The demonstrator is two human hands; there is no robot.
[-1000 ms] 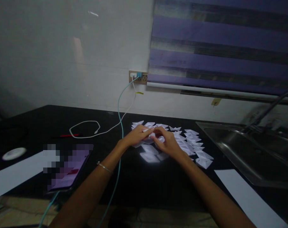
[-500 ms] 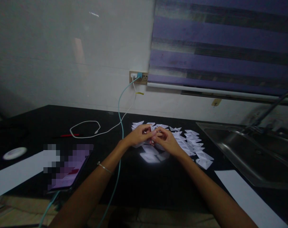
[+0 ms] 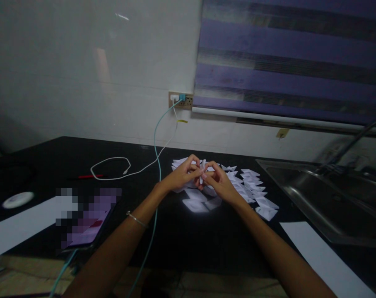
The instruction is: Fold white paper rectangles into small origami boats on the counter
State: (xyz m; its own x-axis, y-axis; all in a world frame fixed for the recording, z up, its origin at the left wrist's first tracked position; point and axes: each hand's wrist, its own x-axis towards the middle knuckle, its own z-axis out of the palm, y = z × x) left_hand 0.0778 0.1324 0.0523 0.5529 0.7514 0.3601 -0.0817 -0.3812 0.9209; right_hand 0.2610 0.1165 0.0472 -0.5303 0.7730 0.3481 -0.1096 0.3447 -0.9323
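A small folded piece of white paper (image 3: 202,171) stands upright between my two hands, above the black countertop (image 3: 188,244). My left hand (image 3: 183,174) pinches it from the left, fingers bent and closed. From the other side my right hand (image 3: 218,180) pinches it too, its thumb and fingertips meeting on the paper. Its exact folded shape is partly hidden by the fingers. Behind and to the right of my hands lie several folded white paper pieces (image 3: 253,184) in overlapping rows. More loose white pieces (image 3: 196,200) lie just below my hands.
At right is a steel sink (image 3: 287,188) with a faucet (image 3: 340,155); a white paper strip (image 3: 318,248) lies before it. At left are a tablet (image 3: 93,227), another paper strip (image 3: 20,223), a white round object (image 3: 18,200), a red pen-like item (image 3: 90,176) and cables (image 3: 157,207).
My fingers have shifted around the folded paper, which now stands upright and shows more plainly between the fingertips. My forearms and the things on the counter stay in place.
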